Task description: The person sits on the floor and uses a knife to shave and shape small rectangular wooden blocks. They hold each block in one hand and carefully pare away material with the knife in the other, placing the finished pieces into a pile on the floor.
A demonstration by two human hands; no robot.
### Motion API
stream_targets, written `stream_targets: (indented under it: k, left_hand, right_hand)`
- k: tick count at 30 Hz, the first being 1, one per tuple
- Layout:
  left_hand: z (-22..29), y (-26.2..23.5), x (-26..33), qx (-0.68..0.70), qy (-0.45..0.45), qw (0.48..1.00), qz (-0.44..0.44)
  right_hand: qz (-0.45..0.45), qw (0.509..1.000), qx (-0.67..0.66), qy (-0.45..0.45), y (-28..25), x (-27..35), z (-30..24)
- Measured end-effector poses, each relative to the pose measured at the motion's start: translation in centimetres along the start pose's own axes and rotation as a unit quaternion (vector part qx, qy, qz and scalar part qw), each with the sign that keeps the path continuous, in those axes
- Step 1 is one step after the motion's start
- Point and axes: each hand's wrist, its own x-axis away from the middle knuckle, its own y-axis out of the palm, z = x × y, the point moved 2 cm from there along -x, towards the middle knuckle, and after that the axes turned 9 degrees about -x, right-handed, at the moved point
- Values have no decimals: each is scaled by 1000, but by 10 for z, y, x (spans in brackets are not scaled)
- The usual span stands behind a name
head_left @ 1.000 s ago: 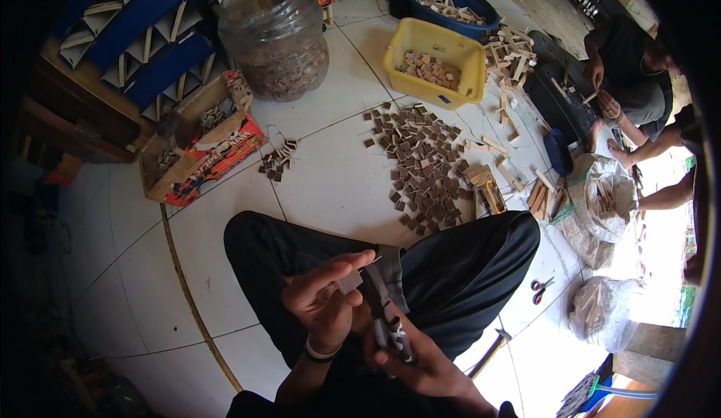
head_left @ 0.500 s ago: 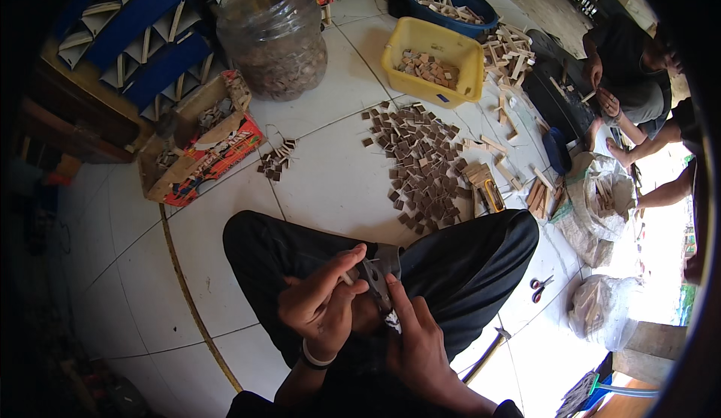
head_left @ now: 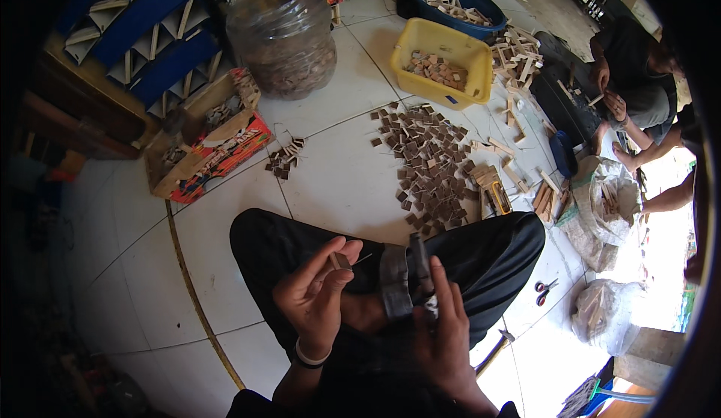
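Note:
My left hand [head_left: 312, 298] pinches a small wooden block [head_left: 342, 262] between thumb and fingers. A thin pin or wire sticks out of the block to the right. In my right hand [head_left: 443, 335] is a dark metal hand tool [head_left: 420, 256] with a silvery part near the fingers; motion blur hides its exact kind. It points away from me, apart from the block. Between my hands, at my crossed legs, stands a grey curved metal piece [head_left: 394, 279]. A pile of small dark brown squares [head_left: 432, 166], many with thin wires, lies beyond my knees.
A smaller cluster of squares [head_left: 284, 161] lies left, by an open box [head_left: 225, 151]. Behind are a clear plastic jar [head_left: 282, 42], yellow tub [head_left: 402, 50] and blue basin [head_left: 420, 1]. Scissors [head_left: 546, 290] and sacks [head_left: 597, 219] lie right. Another person [head_left: 638, 65] works at far right.
My hands have moved apart. The tool in my right hand has swung away from the left hand, and the block is now more exposed. The view has shifted slightly.

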Motion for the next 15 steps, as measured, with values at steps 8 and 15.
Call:
stream_targets:
  k: [8, 15]
  left_hand:
    - [2, 1, -3, 99, -161, 981, -42]
    - [7, 3, -2, 121, -181, 974, -58]
  right_hand:
    - [-123, 992, -36, 9, -11, 0, 6]
    - [-130, 990, -59, 5, -5, 4, 6]
